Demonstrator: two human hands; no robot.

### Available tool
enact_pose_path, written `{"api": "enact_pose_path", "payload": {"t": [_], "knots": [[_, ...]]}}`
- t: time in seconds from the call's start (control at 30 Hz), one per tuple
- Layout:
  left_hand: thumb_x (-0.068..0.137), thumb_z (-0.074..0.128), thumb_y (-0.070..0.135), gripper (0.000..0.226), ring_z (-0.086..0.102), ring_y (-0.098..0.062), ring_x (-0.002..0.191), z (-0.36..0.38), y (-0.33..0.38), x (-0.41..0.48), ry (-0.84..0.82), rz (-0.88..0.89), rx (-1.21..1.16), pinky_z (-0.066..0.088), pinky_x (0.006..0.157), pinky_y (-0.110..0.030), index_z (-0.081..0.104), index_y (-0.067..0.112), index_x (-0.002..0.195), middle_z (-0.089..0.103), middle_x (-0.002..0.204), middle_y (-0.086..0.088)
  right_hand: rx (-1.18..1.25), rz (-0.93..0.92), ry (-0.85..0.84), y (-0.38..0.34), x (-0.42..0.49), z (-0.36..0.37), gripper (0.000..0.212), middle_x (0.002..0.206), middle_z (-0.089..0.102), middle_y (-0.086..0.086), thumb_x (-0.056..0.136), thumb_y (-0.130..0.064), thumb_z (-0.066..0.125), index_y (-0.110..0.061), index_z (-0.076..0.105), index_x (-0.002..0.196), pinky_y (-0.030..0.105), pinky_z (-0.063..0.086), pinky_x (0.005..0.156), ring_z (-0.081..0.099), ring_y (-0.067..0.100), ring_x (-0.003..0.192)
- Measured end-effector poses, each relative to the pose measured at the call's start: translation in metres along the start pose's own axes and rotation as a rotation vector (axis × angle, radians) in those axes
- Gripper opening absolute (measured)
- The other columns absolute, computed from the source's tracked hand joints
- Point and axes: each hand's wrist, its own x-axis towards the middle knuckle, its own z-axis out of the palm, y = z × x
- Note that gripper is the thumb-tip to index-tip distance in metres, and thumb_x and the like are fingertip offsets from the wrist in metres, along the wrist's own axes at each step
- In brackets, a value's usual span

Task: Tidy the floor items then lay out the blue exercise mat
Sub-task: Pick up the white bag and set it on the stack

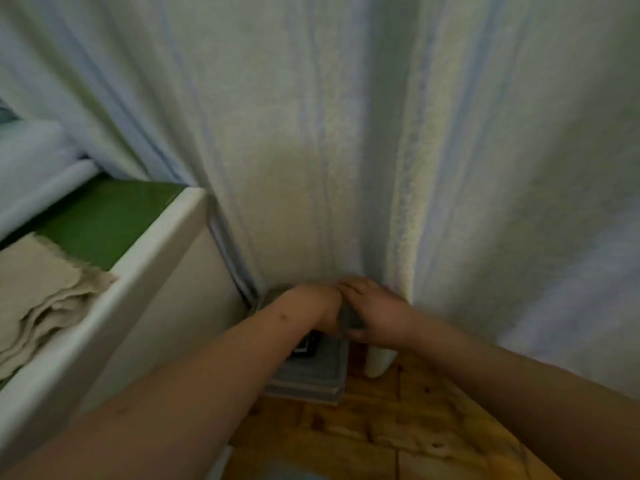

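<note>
Both my hands reach down to the floor at the foot of a pale curtain (346,150). My left hand (320,306) and my right hand (375,315) meet around a small grey item (349,318), fingers curled over it and my right thumb under it. The item is blurred and mostly hidden by my hands. Under it lies a flat grey stack (311,375) with a black-and-white label (306,346), standing on the wooden floor (381,427).
A white shelf edge (145,271) runs along the left, with a green surface (104,220) and a folded beige cloth (41,292) on it. The curtain hangs down to the floor on the right. A bluish patch (277,472) shows at the bottom edge.
</note>
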Motion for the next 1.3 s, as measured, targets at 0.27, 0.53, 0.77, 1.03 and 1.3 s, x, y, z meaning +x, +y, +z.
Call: {"api": "enact_pose_path", "payload": {"t": [0.27,0.53,0.77,1.03,1.3], "knots": [[0.096,0.050,0.038,0.040,0.058,-0.029,0.114,-0.028,0.242,0.059,-0.259,0.483,0.160,0.045,0.089,-0.032,0.062,0.009,0.122,0.062,0.128,-0.012,-0.026,0.607,-0.205,0.108,-0.269,-0.060,0.054,0.132,0.052,0.012,0.091,-0.040,0.056,-0.015,0.046,0.138,0.040,0.046,0.098,0.051,0.030,0.120],[0.096,0.053,0.041,0.056,0.047,-0.026,0.132,-0.030,0.450,0.073,-0.213,0.735,0.131,0.038,0.107,-0.032,0.046,0.010,0.143,0.047,0.148,-0.010,0.059,1.512,0.000,0.126,-0.555,-0.084,0.060,0.138,0.048,0.011,0.090,-0.048,0.054,-0.015,0.042,0.139,0.038,0.049,0.094,0.053,0.028,0.119],[0.090,0.058,0.040,0.057,0.054,-0.028,0.123,0.014,0.593,0.119,-0.101,0.721,-0.130,0.043,0.101,-0.030,0.047,0.015,0.140,0.055,0.139,-0.011,0.195,1.672,0.140,0.199,-0.666,-0.037,0.074,0.147,0.040,0.011,0.088,-0.052,0.057,-0.015,0.032,0.147,0.037,0.045,0.102,0.047,0.028,0.129],[0.094,0.050,0.039,0.064,0.045,-0.029,0.131,0.072,0.690,0.229,0.058,0.455,-0.194,0.041,0.108,-0.041,0.026,0.021,0.151,0.039,0.148,-0.011,0.341,1.424,0.452,0.354,-0.651,0.045,0.078,0.149,0.041,0.008,0.084,-0.055,0.062,-0.024,0.031,0.149,0.037,0.040,0.106,0.043,0.026,0.133],[0.094,0.054,0.015,0.062,0.045,-0.036,0.133,0.098,0.705,0.313,-0.068,0.103,-0.742,0.041,0.108,-0.042,0.028,0.008,0.150,0.043,0.148,-0.017,0.448,1.503,0.503,0.441,-0.607,0.108,0.062,0.159,0.022,0.011,0.095,-0.044,0.052,-0.026,0.030,0.151,0.035,0.036,0.108,0.037,0.030,0.139]]}}
